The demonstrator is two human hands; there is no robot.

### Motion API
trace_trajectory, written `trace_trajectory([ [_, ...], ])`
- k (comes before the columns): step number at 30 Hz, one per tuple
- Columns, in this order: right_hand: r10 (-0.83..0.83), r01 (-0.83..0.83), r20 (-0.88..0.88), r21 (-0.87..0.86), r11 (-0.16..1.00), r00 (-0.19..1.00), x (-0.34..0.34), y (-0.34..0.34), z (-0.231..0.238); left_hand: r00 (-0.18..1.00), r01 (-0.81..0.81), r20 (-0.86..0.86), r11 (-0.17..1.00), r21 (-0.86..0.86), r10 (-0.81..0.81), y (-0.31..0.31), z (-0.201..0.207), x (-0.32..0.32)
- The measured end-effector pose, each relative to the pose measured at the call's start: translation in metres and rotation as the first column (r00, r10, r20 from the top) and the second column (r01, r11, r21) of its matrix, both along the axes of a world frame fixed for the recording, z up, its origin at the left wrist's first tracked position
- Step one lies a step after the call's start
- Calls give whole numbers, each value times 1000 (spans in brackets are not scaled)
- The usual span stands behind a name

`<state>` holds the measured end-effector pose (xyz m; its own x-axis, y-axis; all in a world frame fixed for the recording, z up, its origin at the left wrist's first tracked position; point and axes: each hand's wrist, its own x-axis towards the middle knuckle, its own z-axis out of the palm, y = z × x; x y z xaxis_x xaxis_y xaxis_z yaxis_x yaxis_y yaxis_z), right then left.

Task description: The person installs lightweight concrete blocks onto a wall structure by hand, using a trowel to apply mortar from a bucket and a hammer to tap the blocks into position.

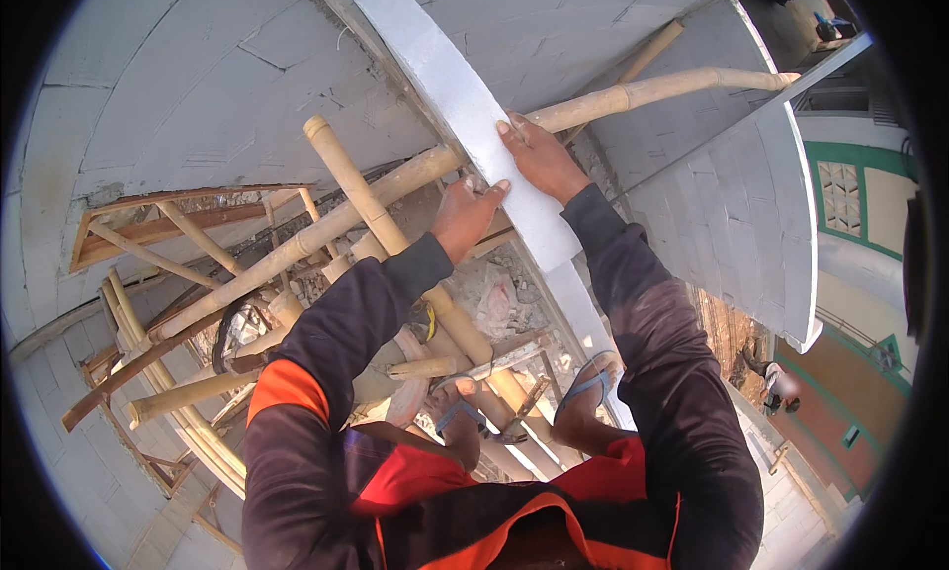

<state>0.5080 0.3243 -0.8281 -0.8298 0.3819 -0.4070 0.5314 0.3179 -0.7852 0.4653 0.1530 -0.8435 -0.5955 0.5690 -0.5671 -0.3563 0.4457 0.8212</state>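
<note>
A pale grey-white lightweight concrete block (534,221) lies along the top of a narrow wall, its near end at a step above a lower ledge (585,308). My left hand (469,217) grips its left edge, thumb on the top face and fingers mostly hidden over the side. From the right, my right hand (544,161) clasps the opposite edge a little farther along, fingertips on the top. Beyond my hands the white top surface (435,61) runs on to the upper left; I cannot make out a joint between blocks there.
Bamboo poles (366,194) cross beside and behind the wall. My sandalled feet (585,387) stand low on the scaffold and ledge. Rubble (504,303) lies below. A wooden window frame (129,232) sits in the left block wall, and a person (776,384) is far below right.
</note>
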Motion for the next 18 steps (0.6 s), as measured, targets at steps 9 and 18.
trace_trajectory([
  [9,-36,33,-28,-101,994,999,4,20,-12,1000,-9,-3,1000,21,9,11,17,8],
  [18,-42,45,-74,41,998,996,3,9,-15,998,-46,53,999,-2,46,3,19,14],
])
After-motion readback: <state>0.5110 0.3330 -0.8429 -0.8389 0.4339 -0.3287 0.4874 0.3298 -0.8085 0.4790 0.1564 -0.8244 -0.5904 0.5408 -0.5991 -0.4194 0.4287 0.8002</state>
